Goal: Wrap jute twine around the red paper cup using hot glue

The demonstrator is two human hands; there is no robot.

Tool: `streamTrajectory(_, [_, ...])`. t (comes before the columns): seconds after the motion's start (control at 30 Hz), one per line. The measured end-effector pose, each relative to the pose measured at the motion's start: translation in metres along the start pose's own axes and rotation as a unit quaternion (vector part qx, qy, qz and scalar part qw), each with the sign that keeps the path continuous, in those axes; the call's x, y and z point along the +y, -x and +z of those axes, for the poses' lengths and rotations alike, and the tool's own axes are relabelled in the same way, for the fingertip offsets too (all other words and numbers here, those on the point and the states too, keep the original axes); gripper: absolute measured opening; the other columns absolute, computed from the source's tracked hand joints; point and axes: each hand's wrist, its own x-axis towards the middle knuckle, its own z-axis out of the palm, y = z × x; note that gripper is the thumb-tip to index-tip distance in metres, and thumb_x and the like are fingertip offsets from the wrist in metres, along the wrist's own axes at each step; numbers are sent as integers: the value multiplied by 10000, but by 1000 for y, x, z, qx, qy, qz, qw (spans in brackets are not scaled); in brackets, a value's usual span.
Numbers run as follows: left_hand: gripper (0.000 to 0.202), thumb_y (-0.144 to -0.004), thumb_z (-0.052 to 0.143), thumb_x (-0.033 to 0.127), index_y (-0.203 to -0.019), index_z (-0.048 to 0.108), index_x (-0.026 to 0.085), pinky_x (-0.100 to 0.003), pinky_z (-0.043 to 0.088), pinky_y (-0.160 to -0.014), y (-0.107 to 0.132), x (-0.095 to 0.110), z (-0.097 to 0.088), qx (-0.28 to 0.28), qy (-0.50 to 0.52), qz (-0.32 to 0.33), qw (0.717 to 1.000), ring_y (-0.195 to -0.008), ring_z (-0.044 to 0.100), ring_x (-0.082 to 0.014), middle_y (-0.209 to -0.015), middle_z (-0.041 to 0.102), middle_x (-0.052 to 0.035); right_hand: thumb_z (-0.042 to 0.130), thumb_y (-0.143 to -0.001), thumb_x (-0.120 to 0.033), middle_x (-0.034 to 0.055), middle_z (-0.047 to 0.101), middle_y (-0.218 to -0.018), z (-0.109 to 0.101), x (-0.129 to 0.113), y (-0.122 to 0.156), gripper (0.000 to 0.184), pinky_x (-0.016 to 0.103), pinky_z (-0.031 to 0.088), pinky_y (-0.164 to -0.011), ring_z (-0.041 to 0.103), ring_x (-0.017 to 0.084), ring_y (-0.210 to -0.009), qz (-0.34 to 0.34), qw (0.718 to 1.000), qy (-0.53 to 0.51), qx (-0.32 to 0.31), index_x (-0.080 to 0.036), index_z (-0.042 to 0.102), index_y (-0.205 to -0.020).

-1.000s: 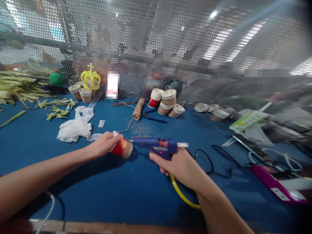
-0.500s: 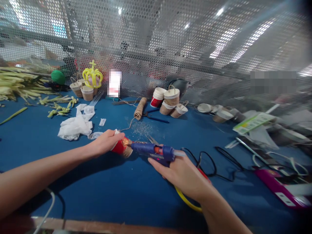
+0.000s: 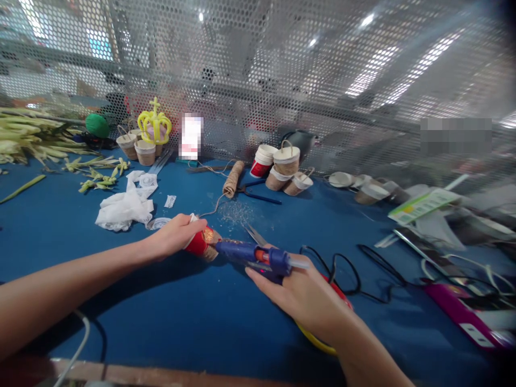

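Observation:
My left hand (image 3: pixel 177 235) is closed around a red paper cup (image 3: pixel 198 243) lying on its side, with twine wrapped on the end toward the right. From the cup a strand leads up to a roll of twine (image 3: pixel 233 180). My right hand (image 3: pixel 300 282) grips a blue glue gun (image 3: pixel 258 257), a clear glue stick poking out of its back. The gun's nozzle is at the twine-wrapped part of the cup; whether it touches I cannot tell. Scissors (image 3: pixel 256 235) lie behind the gun, their handles partly hidden by my right hand.
Pliers (image 3: pixel 260 196) lie beside the twine roll. Small twine-covered buckets (image 3: pixel 285 161) and stacked cups (image 3: pixel 264 157) stand at the back. White crumpled cloth (image 3: pixel 123 209) lies left, a yellow crown (image 3: pixel 155 126) behind it. Black cable (image 3: pixel 355 269) and a purple power strip (image 3: pixel 459 312) are at right.
The glue gun's rear and my right hand have dropped slightly, so more of the scissors shows. The left hand keeps its hold on the cup. The view has shifted a little.

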Motion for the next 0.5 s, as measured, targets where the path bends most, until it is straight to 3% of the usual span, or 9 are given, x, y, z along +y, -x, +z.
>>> streamTrajectory(0.3, [359,-712,466,438,-644,592,108,-218,317,-440,3,6,1,-4,19,-14,1000,-465,489,-127,-546,598,-38,514,-763,-285,4,620,-615,1,-1,1,113,271,479,-563,576,167,-578,-6,1000,0,4,-233,602,-713])
streamTrajectory(0.5, [391,-721,451,461,-657,588,100,-207,300,-440,3,2,1,3,4,1,1000,-463,464,-115,-546,573,-25,501,-773,-311,22,641,-696,1,1,0,146,301,485,-657,596,184,-635,-10,999,43,14,-220,599,-715])
